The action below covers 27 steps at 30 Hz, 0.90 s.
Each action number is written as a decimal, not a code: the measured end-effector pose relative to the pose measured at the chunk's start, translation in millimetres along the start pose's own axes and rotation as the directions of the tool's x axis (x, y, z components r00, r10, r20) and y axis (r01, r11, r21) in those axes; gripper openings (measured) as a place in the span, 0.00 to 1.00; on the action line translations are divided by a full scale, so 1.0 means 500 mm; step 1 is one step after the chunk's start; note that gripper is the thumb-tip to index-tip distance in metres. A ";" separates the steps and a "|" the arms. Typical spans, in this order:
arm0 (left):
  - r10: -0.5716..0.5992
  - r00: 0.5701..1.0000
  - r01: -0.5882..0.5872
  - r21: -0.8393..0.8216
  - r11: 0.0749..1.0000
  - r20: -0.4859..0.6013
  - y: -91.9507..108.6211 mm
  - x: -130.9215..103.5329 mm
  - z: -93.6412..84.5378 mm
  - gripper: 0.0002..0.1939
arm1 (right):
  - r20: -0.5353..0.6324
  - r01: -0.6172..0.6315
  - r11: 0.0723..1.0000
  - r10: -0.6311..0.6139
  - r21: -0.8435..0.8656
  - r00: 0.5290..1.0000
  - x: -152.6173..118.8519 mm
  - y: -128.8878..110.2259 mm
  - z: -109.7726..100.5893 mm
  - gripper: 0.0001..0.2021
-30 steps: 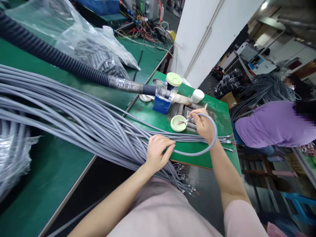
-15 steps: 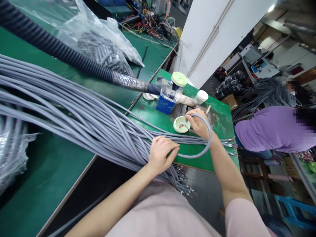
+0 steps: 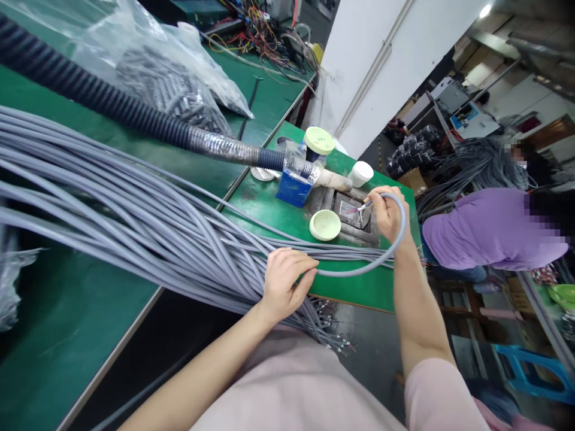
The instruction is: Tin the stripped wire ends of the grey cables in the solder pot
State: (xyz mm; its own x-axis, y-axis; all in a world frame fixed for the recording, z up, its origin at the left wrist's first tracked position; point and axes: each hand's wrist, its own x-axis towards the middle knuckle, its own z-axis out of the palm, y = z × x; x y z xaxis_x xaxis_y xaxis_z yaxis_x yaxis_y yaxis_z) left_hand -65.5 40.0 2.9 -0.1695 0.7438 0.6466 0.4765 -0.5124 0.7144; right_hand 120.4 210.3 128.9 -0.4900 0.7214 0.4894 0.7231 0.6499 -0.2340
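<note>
My right hand (image 3: 390, 212) is closed near the end of a grey cable (image 3: 395, 239), whose thin bare wires (image 3: 353, 210) point left over a small square metal pot (image 3: 350, 214) set in the bench. From there the cable bends in a loop down to my left hand (image 3: 287, 276), which pinches it between thumb and fingers. My left hand rests against a thick bundle of grey cables (image 3: 179, 221). Just left of the metal pot stands a pale yellow-green cup (image 3: 325, 225). Whether the wire tips touch the pot's shiny surface I cannot tell.
A ribbed black hose (image 3: 135, 114) ends in a nozzle above the pot, by a blue box (image 3: 294, 187). Behind are a white jar (image 3: 361, 173) and a round-lidded container (image 3: 319, 140). A plastic bag of grey pieces (image 3: 157, 78) lies back left. A person in purple (image 3: 476, 230) sits at right.
My right hand has moved right, taking the cable's wire ends out of the yellow-green cup and over the metal pot. My left hand keeps its pinch on the cable.
</note>
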 end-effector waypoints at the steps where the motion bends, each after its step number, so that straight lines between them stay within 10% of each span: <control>1: 0.004 1.000 -0.004 0.003 1.000 0.001 0.000 0.000 0.000 0.10 | -0.001 -0.010 1.000 0.010 -0.008 1.000 0.001 0.015 0.001 0.11; 10: -0.004 0.999 0.000 0.073 0.997 0.043 -0.001 0.001 0.005 0.13 | 0.056 -0.100 0.995 0.101 -0.015 0.993 0.010 0.117 0.052 0.12; 27: 0.003 0.999 -0.007 0.096 0.995 0.048 -0.006 -0.003 0.009 0.13 | 0.102 -0.156 0.987 0.158 -0.022 0.982 0.010 0.138 0.073 0.12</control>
State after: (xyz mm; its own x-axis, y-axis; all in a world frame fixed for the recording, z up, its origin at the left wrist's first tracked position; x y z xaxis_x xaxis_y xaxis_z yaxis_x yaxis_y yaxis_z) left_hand -62.6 42.2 -1.5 -0.1268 0.7619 0.6352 0.5582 -0.4745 0.6806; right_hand 150.0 267.4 84.5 -0.4170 0.8354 0.3581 0.8014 0.5238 -0.2888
